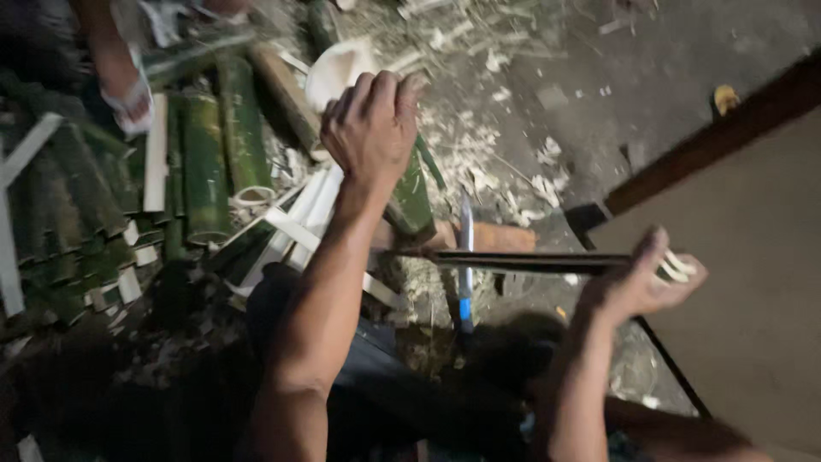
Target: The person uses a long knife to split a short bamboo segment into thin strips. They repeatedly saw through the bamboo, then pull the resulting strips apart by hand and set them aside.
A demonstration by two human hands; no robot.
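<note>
My left hand (370, 128) is raised in a fist, clenched around the top of a green bamboo piece (409, 205) that stands tilted on the ground. My right hand (643, 281) grips the pale handle end of a long dark blade (513, 260), which lies level and reaches left to the bamboo piece's lower part. A blue-handled tool (465, 287) stands upright just behind the blade, near a brown wooden block (500, 237).
Green bamboo tubes (205, 167) and pale split strips (156, 154) are piled at the left. Another person's sandalled foot (124, 90) rests on them at the top left. Pale shavings (479, 154) litter the ground. A brown-edged board (744, 248) fills the right.
</note>
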